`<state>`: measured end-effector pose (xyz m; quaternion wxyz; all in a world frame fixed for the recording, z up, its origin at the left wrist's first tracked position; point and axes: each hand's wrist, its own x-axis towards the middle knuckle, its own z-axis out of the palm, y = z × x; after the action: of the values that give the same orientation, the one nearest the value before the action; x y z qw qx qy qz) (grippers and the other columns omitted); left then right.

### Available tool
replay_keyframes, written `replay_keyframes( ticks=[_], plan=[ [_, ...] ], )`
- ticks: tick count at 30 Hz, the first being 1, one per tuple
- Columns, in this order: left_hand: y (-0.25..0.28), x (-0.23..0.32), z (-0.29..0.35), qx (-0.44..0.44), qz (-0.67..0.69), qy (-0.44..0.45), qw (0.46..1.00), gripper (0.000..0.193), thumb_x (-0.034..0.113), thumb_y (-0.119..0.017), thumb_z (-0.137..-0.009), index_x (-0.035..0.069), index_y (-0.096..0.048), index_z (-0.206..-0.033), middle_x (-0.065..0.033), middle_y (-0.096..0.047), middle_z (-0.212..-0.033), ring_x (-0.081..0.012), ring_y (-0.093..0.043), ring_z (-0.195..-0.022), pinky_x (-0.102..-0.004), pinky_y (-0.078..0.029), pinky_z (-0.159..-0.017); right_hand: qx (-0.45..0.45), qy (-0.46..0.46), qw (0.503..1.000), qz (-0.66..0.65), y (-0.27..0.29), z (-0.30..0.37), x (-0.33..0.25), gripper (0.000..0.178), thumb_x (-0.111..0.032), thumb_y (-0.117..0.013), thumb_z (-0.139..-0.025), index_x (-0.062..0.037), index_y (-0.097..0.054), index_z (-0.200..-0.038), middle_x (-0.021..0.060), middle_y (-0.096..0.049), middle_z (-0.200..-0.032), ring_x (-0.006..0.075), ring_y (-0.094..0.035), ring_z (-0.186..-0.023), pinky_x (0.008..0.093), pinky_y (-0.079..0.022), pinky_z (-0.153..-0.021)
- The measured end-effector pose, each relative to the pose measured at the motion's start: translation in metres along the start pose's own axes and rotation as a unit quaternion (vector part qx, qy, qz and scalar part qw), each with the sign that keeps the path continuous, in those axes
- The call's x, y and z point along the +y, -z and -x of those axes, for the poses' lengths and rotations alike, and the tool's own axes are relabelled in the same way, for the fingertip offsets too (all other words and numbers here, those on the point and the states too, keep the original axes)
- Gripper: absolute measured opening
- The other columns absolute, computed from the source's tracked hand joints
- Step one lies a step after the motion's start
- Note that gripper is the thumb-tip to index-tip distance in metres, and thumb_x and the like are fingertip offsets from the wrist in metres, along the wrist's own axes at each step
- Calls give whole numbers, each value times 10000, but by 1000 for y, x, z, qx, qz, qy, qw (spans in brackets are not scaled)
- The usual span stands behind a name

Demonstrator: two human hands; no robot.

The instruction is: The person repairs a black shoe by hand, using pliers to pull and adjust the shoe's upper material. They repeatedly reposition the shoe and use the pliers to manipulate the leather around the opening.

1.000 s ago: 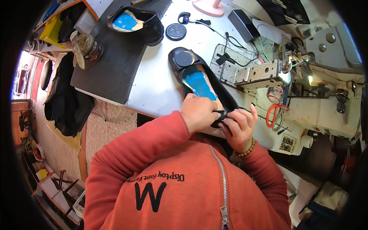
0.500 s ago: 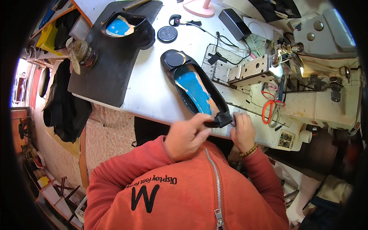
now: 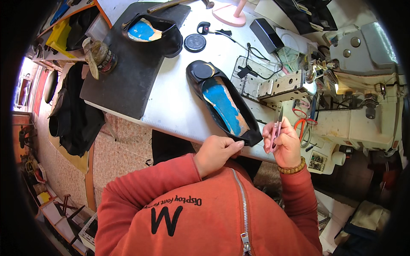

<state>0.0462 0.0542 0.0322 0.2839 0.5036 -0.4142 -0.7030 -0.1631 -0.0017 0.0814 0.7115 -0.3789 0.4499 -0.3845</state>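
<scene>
Right hand [image 3: 286, 144]: fingers pinching a slim pink tool [image 3: 276, 134], raised near the heel of a black flat shoe [image 3: 226, 109].
Left hand [image 3: 218, 154]: thumb and fingers touching the heel edge; cannot tell whether they pinch it.
Shoe: lying on the white bench [image 3: 168, 109], toe pointing away from the person; round black toe ornament [image 3: 203, 71], blue insole [image 3: 219, 99] worn patchy, tan along its edges.
Right side: scissors with orange-red handles [image 3: 301, 125] close to the right hand; a cream sewing machine [image 3: 341, 121] crowding that side.
Beyond toe: flat round black disc [image 3: 194, 42], black oblong box [image 3: 267, 35].
Left side: dark rectangular mat [image 3: 121, 87] carrying a second black shoe [image 3: 171, 42] and a glass jar [image 3: 104, 59].
</scene>
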Motion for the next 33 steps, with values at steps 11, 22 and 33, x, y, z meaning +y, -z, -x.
replay_keyframes(
  ticks=[11,22,33],
  plan=[
    [-22,21,-15,-80,276,240,927,782,705,-323,-912,14,-632,-1106,-122,-688,-1035,-192,-652,-908,-290,-466,-771,-52,7,924,379,-21,-44,-17,250,126,-379,-755,20,-460,-967,109,-597,-755,137,-547,-671,263,-449,-591],
    [8,17,7,42,316,120,940,159,191,-542,-958,52,-606,-915,-48,-654,-867,-114,-597,-771,-212,-451,-705,-73,56,983,159,-51,-11,11,292,121,-328,-727,-36,-431,-951,109,-598,-838,114,-498,-639,218,-424,-610],
    [54,2,29,166,51,-69,982,118,81,-558,-932,28,-555,-826,16,-540,-727,-60,-499,-703,-221,-424,-631,-155,57,950,263,-88,-41,9,361,66,-604,-776,-28,-471,-1098,-9,-490,-830,39,-409,-678,173,-343,-562]
  ],
)
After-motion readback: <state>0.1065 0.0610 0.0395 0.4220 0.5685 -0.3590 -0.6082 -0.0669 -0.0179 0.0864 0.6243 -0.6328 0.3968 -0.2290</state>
